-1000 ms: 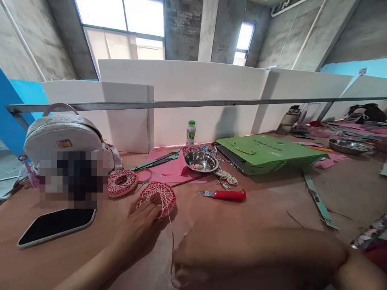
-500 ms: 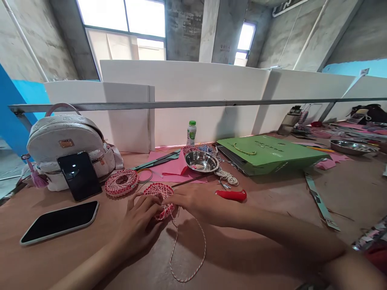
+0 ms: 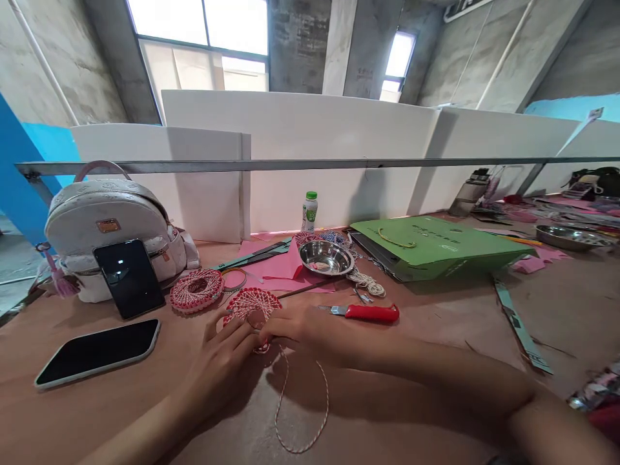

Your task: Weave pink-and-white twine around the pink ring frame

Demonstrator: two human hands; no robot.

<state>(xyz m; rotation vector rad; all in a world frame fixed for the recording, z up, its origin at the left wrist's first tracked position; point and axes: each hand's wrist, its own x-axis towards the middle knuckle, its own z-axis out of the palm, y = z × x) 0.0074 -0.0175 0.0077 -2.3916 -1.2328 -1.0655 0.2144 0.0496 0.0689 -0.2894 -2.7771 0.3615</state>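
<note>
Head view: brown tabletop (image 3: 571, 329), concrete walls (image 3: 295, 45)

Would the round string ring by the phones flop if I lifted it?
Probably not: the string-wrapped ring has a thick, firm-looking rim, though the threads across its middle may give a little. It looks light for its size, and lying flat, it likely won't roll.

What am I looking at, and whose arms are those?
Those belong to a person wearing a camera on their head, so you see what they see, looking forward and down. Their left hand holds a ring wound with red-and-white string, and their right hand touches it. A loose string trails below. On the brown table lie another wound ring, a red-handled utility knife, a steel bowl and a black phone.
</note>
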